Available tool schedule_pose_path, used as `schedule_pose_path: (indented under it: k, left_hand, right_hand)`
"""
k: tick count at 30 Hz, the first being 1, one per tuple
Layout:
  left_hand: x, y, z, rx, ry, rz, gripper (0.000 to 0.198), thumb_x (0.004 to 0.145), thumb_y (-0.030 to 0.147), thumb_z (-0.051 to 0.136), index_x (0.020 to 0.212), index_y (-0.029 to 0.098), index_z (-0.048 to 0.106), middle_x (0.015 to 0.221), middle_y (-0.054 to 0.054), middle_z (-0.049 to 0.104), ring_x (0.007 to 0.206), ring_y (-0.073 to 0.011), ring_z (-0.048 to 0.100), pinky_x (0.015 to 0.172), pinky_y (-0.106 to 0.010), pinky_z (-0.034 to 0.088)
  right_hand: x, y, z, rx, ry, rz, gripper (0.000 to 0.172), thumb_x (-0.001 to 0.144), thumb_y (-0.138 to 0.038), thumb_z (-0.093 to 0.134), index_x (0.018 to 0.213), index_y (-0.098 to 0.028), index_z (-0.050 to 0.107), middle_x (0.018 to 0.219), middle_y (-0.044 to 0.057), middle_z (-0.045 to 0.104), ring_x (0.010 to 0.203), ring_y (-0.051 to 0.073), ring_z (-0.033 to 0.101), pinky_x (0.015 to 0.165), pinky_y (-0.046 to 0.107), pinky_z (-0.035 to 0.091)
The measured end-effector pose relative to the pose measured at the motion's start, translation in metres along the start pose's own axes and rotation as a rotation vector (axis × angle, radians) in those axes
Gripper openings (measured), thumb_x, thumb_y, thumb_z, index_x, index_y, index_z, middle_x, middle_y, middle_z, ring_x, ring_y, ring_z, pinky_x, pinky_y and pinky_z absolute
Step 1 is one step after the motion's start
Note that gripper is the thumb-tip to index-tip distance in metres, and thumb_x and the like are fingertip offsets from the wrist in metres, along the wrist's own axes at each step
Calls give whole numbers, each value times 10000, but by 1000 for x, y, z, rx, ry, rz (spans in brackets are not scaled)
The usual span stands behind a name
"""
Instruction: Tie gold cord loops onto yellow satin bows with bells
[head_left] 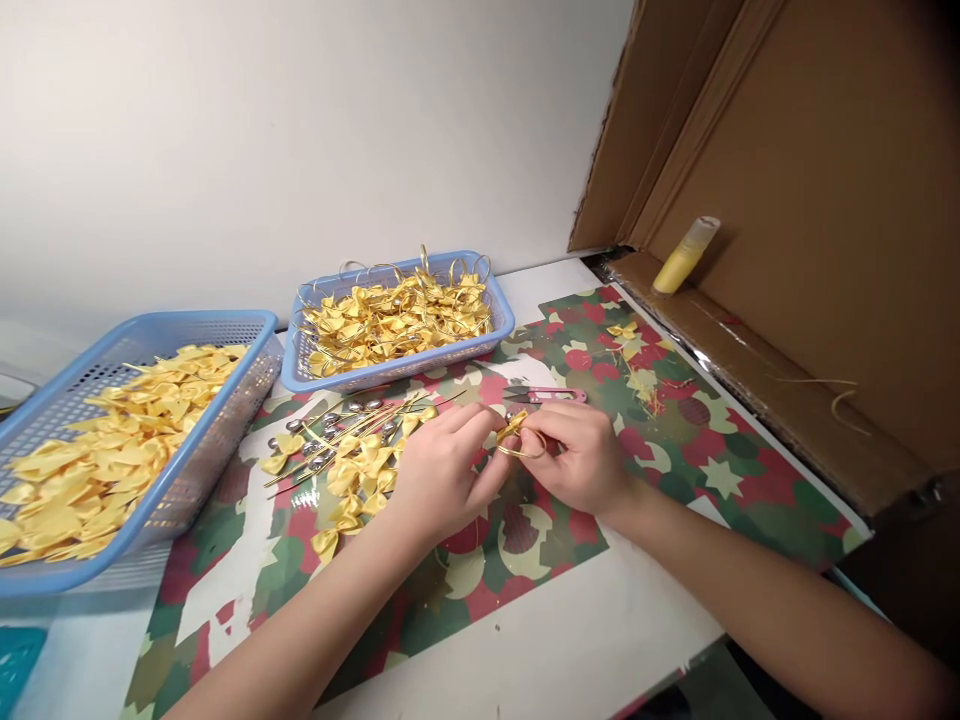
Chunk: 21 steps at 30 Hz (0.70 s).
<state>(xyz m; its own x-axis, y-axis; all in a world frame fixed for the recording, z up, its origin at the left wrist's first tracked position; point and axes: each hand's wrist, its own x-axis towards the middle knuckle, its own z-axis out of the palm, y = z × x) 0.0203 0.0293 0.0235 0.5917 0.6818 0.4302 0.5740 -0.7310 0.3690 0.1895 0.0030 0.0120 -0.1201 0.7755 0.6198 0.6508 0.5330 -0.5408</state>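
Over the patterned sheet, my left hand (452, 468) pinches a small yellow bow (514, 424) from the left. My right hand (576, 452) meets it from the right, its fingers closed on the gold cord (523, 453), which curls in a loop below the bow. The fingertips of both hands nearly touch. Left of my left hand lie loose yellow bows (361, 462), several shiny dark metallic pieces (321, 459) and a bundle of gold cords (360, 428). Just beyond my hands are pink-handled snips (553, 395).
A blue basket (512, 322) at the back holds bows with gold cords. Another blue basket (142, 500) at the left holds yellow bows. Cord scraps (646, 390) lie at the right. A yellow glue tube (684, 258) stands on the cardboard ledge (780, 390).
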Motion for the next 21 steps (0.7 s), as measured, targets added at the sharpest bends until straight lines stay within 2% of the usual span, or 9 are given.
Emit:
schedule_pose_path:
  k: [5, 8, 11, 15, 21]
  left_hand:
    - [0, -1, 1, 45, 1, -22, 106, 853, 198, 463, 783, 193, 543, 718, -21, 610, 638, -158, 546, 597, -255, 431]
    - [1, -2, 2, 86, -15, 39, 136, 869, 201, 455, 763, 192, 540, 705, -23, 604, 629, -160, 531, 587, -253, 411]
    - [3, -3, 2, 105, -50, 88, 165, 882, 203, 439, 746, 191, 533, 710, -29, 610, 634, -161, 525, 593, -257, 403]
    - [4, -3, 0, 52, -74, 38, 162, 873, 192, 423, 749, 190, 526, 714, -25, 595, 643, -157, 519, 599, -252, 404]
    - [6, -2, -5, -55, -91, -15, 174, 858, 236, 441, 700, 197, 500, 654, -3, 551, 603, -139, 486, 555, -235, 367]
  right_hand:
    - [-1, 1, 0, -58, -35, -12, 271, 837, -207, 473, 567, -193, 476, 501, -21, 437, 494, 112, 377, 518, 253, 294]
    - [0, 2, 0, -88, -61, -15, 193, 787, -180, 481, 595, -192, 478, 508, -26, 461, 500, 114, 397, 527, 255, 300]
    - [0, 4, 0, -104, -79, -45, 188, 769, -147, 471, 589, -194, 444, 509, -29, 466, 497, 111, 401, 525, 254, 297]
    - [0, 6, 1, -95, -75, -116, 205, 786, -125, 457, 595, -195, 433, 515, -30, 474, 501, 110, 411, 530, 256, 305]
    - [0, 2, 2, -47, -19, -124, 235, 791, -121, 451, 579, -204, 392, 486, -49, 400, 467, 93, 359, 501, 239, 295]
